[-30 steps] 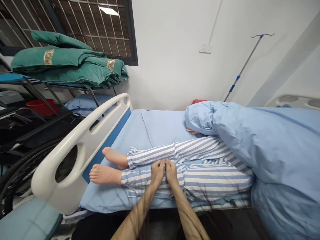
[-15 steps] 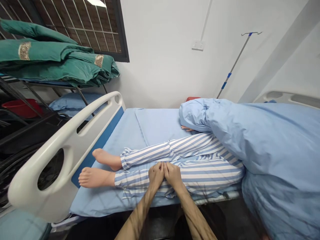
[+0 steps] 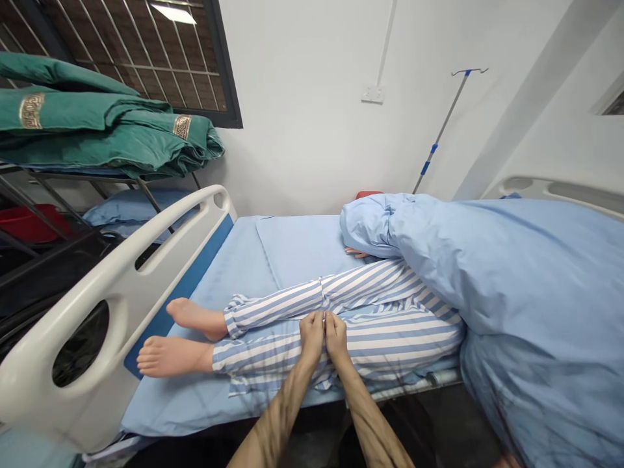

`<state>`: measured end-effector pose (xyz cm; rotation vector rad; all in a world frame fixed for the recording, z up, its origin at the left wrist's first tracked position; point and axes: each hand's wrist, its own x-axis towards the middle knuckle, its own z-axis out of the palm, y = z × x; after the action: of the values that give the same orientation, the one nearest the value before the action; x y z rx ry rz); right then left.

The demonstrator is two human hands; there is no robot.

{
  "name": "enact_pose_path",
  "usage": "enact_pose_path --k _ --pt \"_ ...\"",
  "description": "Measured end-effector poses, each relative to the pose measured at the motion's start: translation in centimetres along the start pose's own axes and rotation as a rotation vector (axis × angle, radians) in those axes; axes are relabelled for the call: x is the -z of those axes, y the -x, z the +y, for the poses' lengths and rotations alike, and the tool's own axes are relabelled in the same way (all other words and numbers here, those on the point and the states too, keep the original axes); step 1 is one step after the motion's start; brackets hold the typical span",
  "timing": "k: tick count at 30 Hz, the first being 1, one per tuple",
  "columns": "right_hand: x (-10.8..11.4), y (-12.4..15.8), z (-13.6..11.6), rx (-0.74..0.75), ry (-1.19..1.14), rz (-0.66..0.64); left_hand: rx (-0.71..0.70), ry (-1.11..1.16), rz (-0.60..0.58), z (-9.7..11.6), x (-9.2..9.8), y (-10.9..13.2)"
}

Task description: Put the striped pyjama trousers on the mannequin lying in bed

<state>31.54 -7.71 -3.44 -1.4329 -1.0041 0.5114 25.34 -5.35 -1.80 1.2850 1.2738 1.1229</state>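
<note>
My left hand (image 3: 312,335) and my right hand (image 3: 336,335) are side by side with fingers curled into fists, nearly meeting at the thumbs. Both are over the nearer knee area of the blue-and-white striped trousers (image 3: 394,338). Whether the fingers pinch anything is hidden. The trousers cover the legs of what looks like a manikin lying on the bed, its bare feet (image 3: 173,356) toward the left. A light blue quilt (image 3: 517,260) is bunched over the upper body at the right, and a manikin hand (image 3: 355,252) shows under its edge.
A white footboard (image 3: 117,286) bounds the bed at left, with a pale blue sheet (image 3: 302,237) on the mattress. Green folded covers (image 3: 112,140) lie on a rack beyond it, above a red basin (image 3: 36,223). An IV pole (image 3: 441,130) stands by the wall.
The camera view has shifted slightly, so the bed appears further left. My fists have turned more upright and stay close together over the trousers.
</note>
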Motion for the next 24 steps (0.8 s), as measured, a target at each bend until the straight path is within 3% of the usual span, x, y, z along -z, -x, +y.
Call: enact_pose_path --k 4,9,12,16,18,24 --pt "-0.2 0.0 0.1 -0.030 -0.027 0.054 -0.016 0.067 0.099 -0.1 -1.4 0.0" --pt "0.1 -0.5 -0.2 -0.035 -0.014 -0.003 -0.079 -0.099 0.073 -0.4 -1.1 0.4" --pt "1.7 -1.0 -0.6 0.002 0.116 -0.030 -0.124 -0.222 0.010 -0.4 -1.1 1.0" --pt "4.5 -0.9 -0.3 0.170 0.427 -0.109 -0.183 -0.360 -0.034 -0.3 -1.5 1.6" --pt "5.2 -0.7 0.1 0.187 0.487 -0.088 -0.202 -0.431 -0.045 -0.2 -1.6 1.8" --pt "5.7 -1.1 1.1 0.061 0.261 -0.036 -0.184 -0.413 -0.064 0.7 -2.9 2.2"
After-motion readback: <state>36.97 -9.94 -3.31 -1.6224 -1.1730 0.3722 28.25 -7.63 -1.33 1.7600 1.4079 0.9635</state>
